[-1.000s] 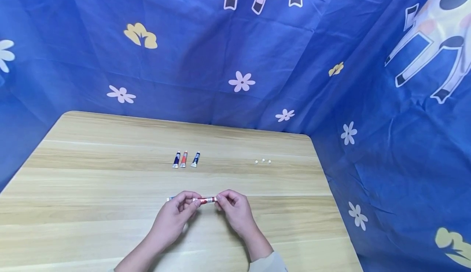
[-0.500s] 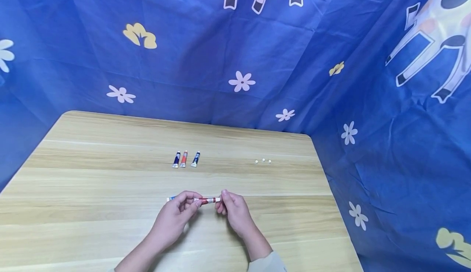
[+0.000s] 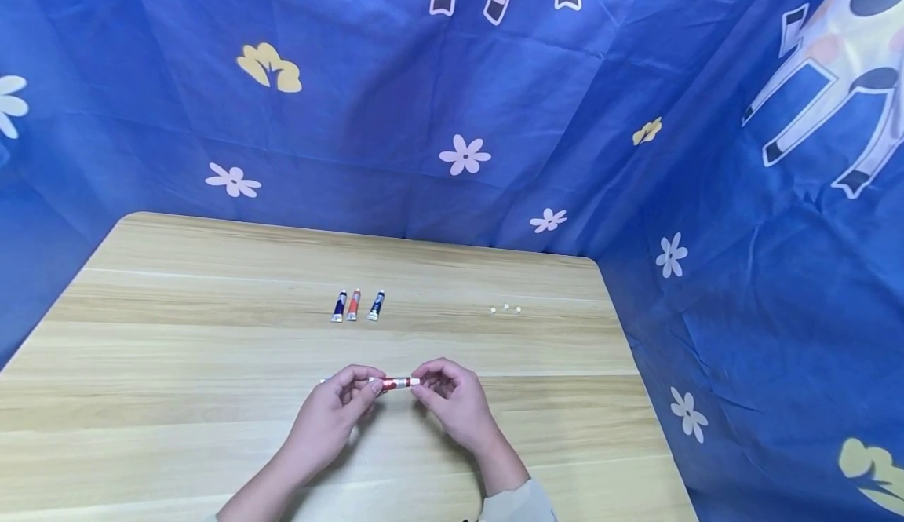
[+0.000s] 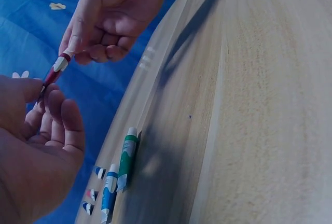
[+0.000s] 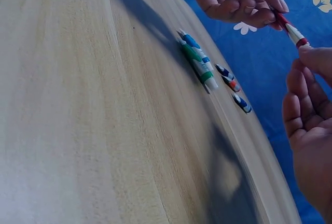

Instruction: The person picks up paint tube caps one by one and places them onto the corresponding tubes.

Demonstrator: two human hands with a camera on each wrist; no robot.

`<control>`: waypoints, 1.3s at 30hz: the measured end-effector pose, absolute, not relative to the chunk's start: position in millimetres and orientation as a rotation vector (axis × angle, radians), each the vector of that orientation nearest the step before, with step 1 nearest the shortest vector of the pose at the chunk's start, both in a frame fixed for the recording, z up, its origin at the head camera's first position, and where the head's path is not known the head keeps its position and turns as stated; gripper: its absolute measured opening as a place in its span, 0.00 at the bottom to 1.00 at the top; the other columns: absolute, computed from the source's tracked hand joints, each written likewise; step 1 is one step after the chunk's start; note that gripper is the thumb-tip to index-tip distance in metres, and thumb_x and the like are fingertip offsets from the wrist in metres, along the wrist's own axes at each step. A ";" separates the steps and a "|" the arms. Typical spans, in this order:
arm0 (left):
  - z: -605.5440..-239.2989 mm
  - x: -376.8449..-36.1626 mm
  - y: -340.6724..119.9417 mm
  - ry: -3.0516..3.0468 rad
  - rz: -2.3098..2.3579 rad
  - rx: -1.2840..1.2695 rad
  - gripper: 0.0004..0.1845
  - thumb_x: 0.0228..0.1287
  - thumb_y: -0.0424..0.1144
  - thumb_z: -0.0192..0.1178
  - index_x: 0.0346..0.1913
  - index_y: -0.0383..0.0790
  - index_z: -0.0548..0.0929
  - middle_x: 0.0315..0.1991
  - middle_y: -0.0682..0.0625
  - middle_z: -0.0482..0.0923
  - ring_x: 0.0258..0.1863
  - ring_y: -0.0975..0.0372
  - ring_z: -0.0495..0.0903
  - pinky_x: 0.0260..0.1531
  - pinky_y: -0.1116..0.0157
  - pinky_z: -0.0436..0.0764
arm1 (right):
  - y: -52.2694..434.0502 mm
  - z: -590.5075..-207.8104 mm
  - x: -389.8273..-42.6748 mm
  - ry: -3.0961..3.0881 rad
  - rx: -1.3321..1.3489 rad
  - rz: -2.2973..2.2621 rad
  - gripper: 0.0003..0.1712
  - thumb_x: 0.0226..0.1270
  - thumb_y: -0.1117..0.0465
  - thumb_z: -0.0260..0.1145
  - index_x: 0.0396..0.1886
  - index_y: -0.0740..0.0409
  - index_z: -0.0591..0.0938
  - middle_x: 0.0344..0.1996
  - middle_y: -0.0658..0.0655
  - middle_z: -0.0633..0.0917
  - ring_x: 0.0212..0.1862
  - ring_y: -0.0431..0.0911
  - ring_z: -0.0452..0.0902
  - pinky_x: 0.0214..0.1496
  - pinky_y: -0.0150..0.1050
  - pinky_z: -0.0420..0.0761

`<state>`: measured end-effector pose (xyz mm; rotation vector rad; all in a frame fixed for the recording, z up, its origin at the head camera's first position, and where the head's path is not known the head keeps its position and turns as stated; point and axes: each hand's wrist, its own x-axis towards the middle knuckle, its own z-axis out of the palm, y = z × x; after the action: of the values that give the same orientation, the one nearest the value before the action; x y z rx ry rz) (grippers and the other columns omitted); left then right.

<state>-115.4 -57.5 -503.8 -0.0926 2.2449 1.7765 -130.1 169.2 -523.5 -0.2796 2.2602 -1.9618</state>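
Observation:
Held level above the table, a red paint tube (image 3: 397,383) has its tail end pinched between the thumb and fingers of my left hand (image 3: 328,416). My right hand (image 3: 461,410) pinches the white cap at the tube's other end with thumb and forefinger. In the left wrist view, a green paint tube (image 4: 127,156) and a blue paint tube (image 4: 109,193) lie side by side on the table below the hands. From the head view, my left hand covers most of that pair.
Farther back on the wooden table (image 3: 212,334) lie a dark blue tube (image 3: 339,307), an orange-red tube (image 3: 353,305) and another blue tube (image 3: 376,306). Small white caps (image 3: 506,307) sit to their right. A blue patterned curtain (image 3: 395,114) borders the table's back and right.
My right fingers loosened from the cap half a second ago, baring it, and now pinch it again. The left hand and the red tube have hardly moved.

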 end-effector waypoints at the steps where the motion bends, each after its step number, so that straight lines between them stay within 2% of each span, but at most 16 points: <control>1: -504.1 -115.6 -57.4 2.236 1.781 -0.099 0.14 0.78 0.46 0.67 0.57 0.42 0.87 0.36 0.47 0.85 0.32 0.63 0.81 0.33 0.68 0.80 | 169.1 -523.0 -129.7 2.270 -0.275 -1.969 0.12 0.69 0.68 0.75 0.49 0.68 0.87 0.43 0.72 0.87 0.41 0.34 0.82 0.49 0.28 0.85; 3: -504.2 -115.7 -57.4 2.219 1.791 -0.114 0.15 0.78 0.47 0.66 0.57 0.42 0.87 0.38 0.46 0.87 0.34 0.62 0.83 0.37 0.67 0.82 | 169.2 -522.4 -129.3 2.276 -0.262 -1.981 0.11 0.69 0.68 0.75 0.49 0.67 0.88 0.44 0.73 0.88 0.41 0.34 0.83 0.50 0.28 0.86; 13: -501.6 -114.8 -57.6 2.236 1.814 -0.049 0.13 0.74 0.46 0.71 0.55 0.44 0.89 0.40 0.45 0.88 0.31 0.61 0.83 0.34 0.68 0.80 | 170.5 -522.9 -128.6 2.203 -0.116 -1.988 0.11 0.74 0.63 0.72 0.47 0.69 0.88 0.44 0.75 0.89 0.40 0.43 0.86 0.48 0.36 0.90; 20: -501.4 -115.0 -59.4 2.247 1.772 -0.038 0.14 0.70 0.42 0.73 0.55 0.45 0.90 0.42 0.45 0.89 0.32 0.61 0.83 0.33 0.69 0.81 | 168.5 -525.9 -128.5 2.124 -0.043 -1.947 0.14 0.81 0.62 0.66 0.46 0.74 0.83 0.42 0.80 0.84 0.38 0.41 0.81 0.46 0.29 0.85; 22: -500.6 -114.9 -59.2 2.254 1.757 -0.034 0.14 0.70 0.42 0.74 0.55 0.45 0.90 0.42 0.46 0.90 0.33 0.62 0.82 0.33 0.69 0.80 | 167.3 -526.1 -128.5 2.113 -0.043 -1.932 0.15 0.83 0.61 0.64 0.45 0.75 0.82 0.39 0.77 0.84 0.37 0.40 0.79 0.44 0.29 0.83; 29: -500.8 -114.5 -57.4 2.317 1.706 -0.015 0.13 0.70 0.41 0.74 0.54 0.47 0.92 0.40 0.47 0.91 0.32 0.66 0.81 0.34 0.70 0.80 | 163.3 -526.1 -126.9 2.041 -0.014 -1.917 0.22 0.86 0.60 0.59 0.43 0.83 0.76 0.30 0.50 0.78 0.34 0.38 0.72 0.41 0.27 0.75; 33: -500.0 -113.2 -55.7 2.363 1.679 0.000 0.11 0.69 0.39 0.75 0.53 0.51 0.93 0.40 0.49 0.92 0.33 0.68 0.82 0.35 0.70 0.82 | 162.2 -525.6 -126.0 1.979 0.013 -1.942 0.23 0.87 0.62 0.56 0.42 0.85 0.72 0.28 0.47 0.75 0.32 0.38 0.69 0.38 0.27 0.72; 39: -498.0 -109.5 -53.4 2.458 1.651 0.057 0.11 0.66 0.38 0.76 0.49 0.55 0.94 0.36 0.54 0.92 0.32 0.70 0.83 0.35 0.71 0.83 | 160.8 -525.7 -124.5 1.970 0.002 -1.964 0.23 0.88 0.62 0.54 0.39 0.84 0.69 0.26 0.48 0.72 0.31 0.41 0.66 0.38 0.29 0.70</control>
<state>-109.5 -53.4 -498.0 0.0569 2.4575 1.6510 -124.5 160.8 -525.7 0.0025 1.9697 -1.9644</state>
